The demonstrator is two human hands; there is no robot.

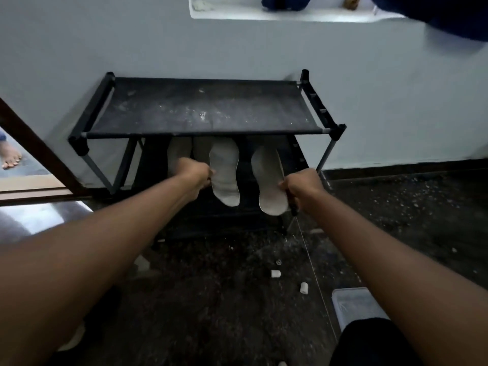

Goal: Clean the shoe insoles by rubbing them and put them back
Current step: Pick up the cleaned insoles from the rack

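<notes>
Forearms outstretched, left hand (195, 173) pinches left insole (225, 167) and right hand (303, 186) grips right insole (268, 178) before the lower shelf of the black shoe rack (200, 109); edge-only holds may drop them onto the gritty floor (237, 286).

Shoe rack (327, 147): metal tubes, matt black dusty cloth shelf (206, 109). Insoles (225, 170) matt grey-white, soft-looking. Floor (237, 286) dark, speckled, gritty.

Half-seen things
Top shelf (200, 109) hides the left insole's (225, 173) far end; the right hand (303, 186) covers the right insole's (269, 180) edge.
</notes>
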